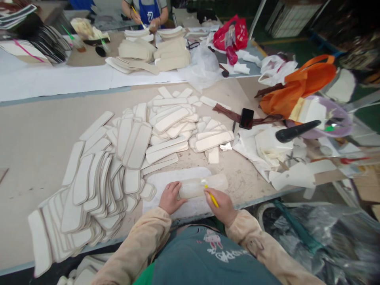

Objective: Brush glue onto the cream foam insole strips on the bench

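A long, rounded cream strip [192, 187] lies on a white sheet [175, 176] at the table's front edge. My left hand [171, 198] rests at the strip's left end, thumb and fingers spread apart and touching its edge. Gripped in my right hand [222, 204] is a yellow-handled brush [213, 200], its pale tip down on the strip. A white dab, perhaps paste, shows at the tip. The strip's surface looks glossy left of the brush. Close to my left hand sits a small stack of cream pieces [147, 191].
Piles of cream strips [97, 178] spread across the left and middle. A phone [246, 118], a white container [271, 142] with a black handle, an orange bag [297, 93] and a purple basin [341, 118] stand right. Across the table, a person [150, 16] holds a yellow tool.
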A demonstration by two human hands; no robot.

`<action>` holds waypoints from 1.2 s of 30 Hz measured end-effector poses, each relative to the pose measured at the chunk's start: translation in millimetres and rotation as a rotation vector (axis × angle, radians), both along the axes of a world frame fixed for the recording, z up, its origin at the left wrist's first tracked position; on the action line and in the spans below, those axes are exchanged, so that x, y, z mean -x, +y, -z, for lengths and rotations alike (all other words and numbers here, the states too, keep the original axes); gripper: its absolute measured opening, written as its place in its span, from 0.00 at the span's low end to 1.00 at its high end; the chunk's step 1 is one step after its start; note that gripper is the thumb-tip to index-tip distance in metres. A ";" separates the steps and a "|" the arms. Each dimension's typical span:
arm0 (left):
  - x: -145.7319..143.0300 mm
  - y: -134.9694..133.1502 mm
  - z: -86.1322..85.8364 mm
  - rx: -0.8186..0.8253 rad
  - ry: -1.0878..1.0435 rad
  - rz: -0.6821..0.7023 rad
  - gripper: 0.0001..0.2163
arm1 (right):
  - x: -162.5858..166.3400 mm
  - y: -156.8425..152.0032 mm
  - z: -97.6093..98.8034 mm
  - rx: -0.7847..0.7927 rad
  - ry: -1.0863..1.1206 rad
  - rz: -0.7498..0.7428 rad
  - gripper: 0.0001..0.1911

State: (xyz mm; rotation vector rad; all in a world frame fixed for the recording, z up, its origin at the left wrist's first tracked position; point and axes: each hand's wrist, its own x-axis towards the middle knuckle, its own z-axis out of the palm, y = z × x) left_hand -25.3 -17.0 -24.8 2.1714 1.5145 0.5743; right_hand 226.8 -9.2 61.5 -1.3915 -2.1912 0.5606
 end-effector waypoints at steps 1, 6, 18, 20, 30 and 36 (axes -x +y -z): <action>0.4 -0.2 0.7 -0.001 -0.002 -0.002 0.33 | -11.1 3.6 0.8 -0.043 -0.077 0.067 0.13; 1.3 0.6 2.1 -0.008 -0.012 -0.002 0.33 | -29.4 13.5 9.2 0.006 -0.450 0.176 0.13; -0.4 -2.0 -4.9 0.087 -0.054 -0.038 0.35 | 52.3 -5.9 5.2 0.761 0.560 0.056 0.15; -0.6 -2.3 -6.4 0.103 -0.064 -0.049 0.36 | 52.8 -3.9 12.5 0.834 0.582 0.118 0.16; 0.4 -4.0 -0.1 0.073 -0.072 -0.053 0.35 | 24.8 -0.7 4.9 0.770 0.547 0.356 0.16; -0.4 -2.4 -1.9 0.064 -0.037 -0.049 0.33 | 39.6 -5.7 19.0 0.827 0.586 0.166 0.16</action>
